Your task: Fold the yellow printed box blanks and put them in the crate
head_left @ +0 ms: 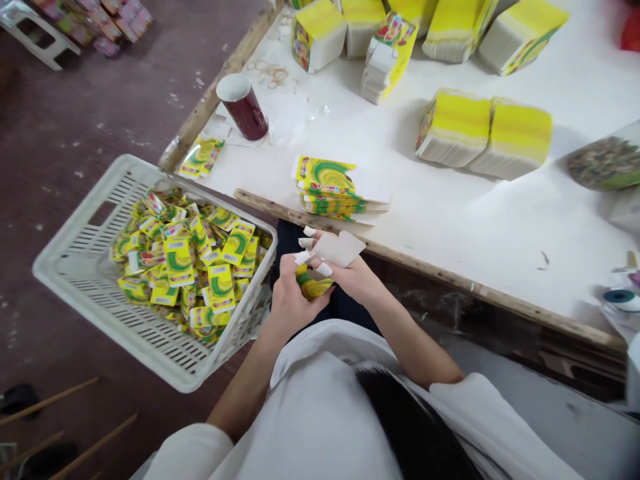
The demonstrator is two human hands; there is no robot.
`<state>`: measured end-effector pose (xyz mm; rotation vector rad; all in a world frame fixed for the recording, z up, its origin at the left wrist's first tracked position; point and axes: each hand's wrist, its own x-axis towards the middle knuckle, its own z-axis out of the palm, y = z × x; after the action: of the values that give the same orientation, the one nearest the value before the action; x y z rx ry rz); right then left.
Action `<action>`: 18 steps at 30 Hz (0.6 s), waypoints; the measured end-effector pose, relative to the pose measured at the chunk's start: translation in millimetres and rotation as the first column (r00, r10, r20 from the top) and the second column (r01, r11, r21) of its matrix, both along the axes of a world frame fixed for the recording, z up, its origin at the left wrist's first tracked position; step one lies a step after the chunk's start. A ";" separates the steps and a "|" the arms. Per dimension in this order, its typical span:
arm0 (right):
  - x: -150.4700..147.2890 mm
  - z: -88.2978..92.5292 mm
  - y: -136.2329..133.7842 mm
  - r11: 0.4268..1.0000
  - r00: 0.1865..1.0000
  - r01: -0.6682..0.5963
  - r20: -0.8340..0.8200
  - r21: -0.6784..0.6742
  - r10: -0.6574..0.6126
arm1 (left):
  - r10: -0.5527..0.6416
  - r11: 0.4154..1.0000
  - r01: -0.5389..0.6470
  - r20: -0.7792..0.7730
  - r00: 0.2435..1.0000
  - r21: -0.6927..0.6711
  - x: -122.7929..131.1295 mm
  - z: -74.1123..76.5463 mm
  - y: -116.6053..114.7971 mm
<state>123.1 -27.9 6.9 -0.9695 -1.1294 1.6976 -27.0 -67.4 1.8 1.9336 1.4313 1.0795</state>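
Both my hands are together in front of my lap, below the table's wooden edge. My left hand [289, 301] grips the lower part of a small yellow and green carton [314, 285]. My right hand [350, 273] holds the same carton from the right, its fingertips wrapped in white tape, with the carton's pale inner flap [340, 247] sticking up above them. A short stack of flat yellow and green carton blanks [333, 188] lies on the white table [450, 220] just beyond my hands.
A white plastic basket [80, 267] to my left holds several folded yellow cartons [190, 267]. On the table stand a dark red mug [245, 107], loose rubber bands [270, 72] and bundled stacks of blanks [485, 133]. A tape roll [620, 299] lies at the right.
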 end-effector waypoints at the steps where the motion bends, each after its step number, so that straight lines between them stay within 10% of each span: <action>1: 0.8 0.2 0.5 1.000 1.000 0.011 -0.001 0.026 -0.011 | 0.002 1.000 -0.002 0.000 1.000 0.006 -0.8 -0.1 0.5; 9: 6.7 -1.3 -14.3 0.868 0.933 -0.223 0.354 0.443 0.059 | -0.038 0.998 0.036 -0.043 0.998 -0.050 -5.5 -11.5 11.8; 14: 13.7 -6.2 -8.2 0.843 0.881 -0.101 0.441 0.529 -0.171 | 0.076 0.996 -0.084 -0.155 0.985 -0.042 -8.0 -14.2 12.7; 18: 24.3 -6.9 1.5 0.824 0.807 -0.274 0.585 0.496 -0.084 | 0.047 0.989 -0.068 -0.150 0.988 -0.134 -18.7 -3.5 11.2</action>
<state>147.4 -26.4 0.0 -1.0759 -1.9888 1.0128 -45.6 -56.2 -1.7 1.9155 1.6061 0.8527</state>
